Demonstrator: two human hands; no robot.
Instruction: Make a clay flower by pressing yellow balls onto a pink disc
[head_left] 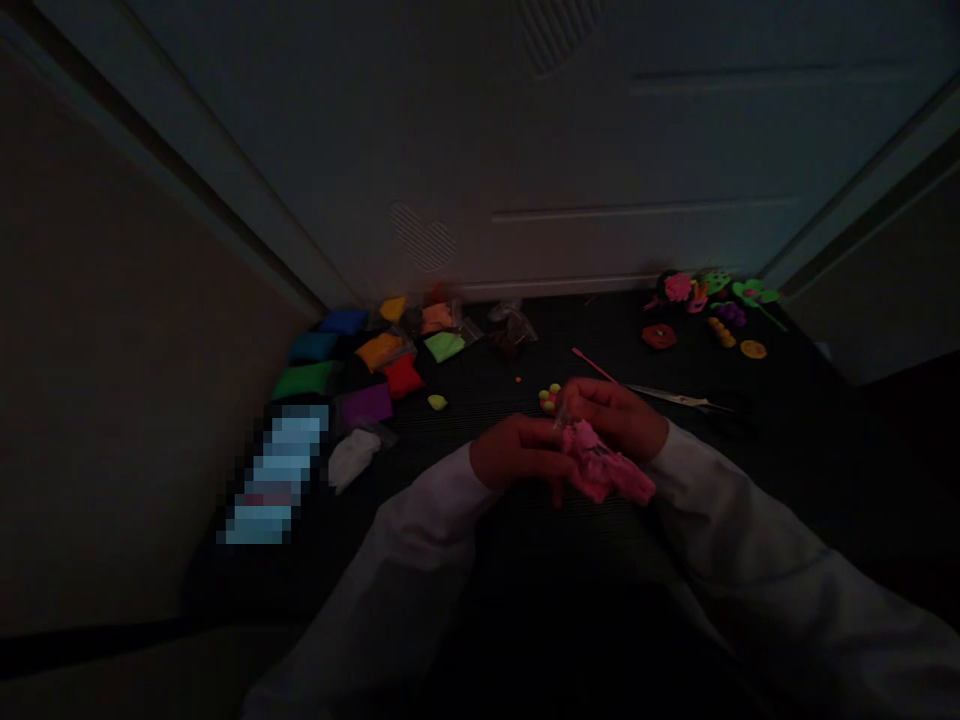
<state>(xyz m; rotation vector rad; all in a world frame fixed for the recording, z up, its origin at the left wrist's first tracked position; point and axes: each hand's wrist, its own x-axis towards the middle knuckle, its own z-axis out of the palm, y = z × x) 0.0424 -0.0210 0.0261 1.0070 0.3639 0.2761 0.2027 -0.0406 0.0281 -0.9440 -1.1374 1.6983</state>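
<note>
Between my two hands is a small clear bag of pink modelling clay (607, 472), hanging low over the dark table. My left hand (521, 452) is closed on the bag's left side, fingers pinched near its top. From the upper right, my right hand (611, 412) pinches the bag's top edge. Just beyond the fingers sits a small clay piece with pale yellow balls (549, 398), partly covered by my right hand. A pink stick tool (594, 364) and a pair of scissors (679, 397) lie past my right hand.
Bagged clay in several colours, including a purple bag (367, 404) and a white bag (354, 458), lies to the left. A blurred-out lit screen (279, 475) is nearer. Finished clay figures (679, 288) stand at the back right, before a white panel (637, 150).
</note>
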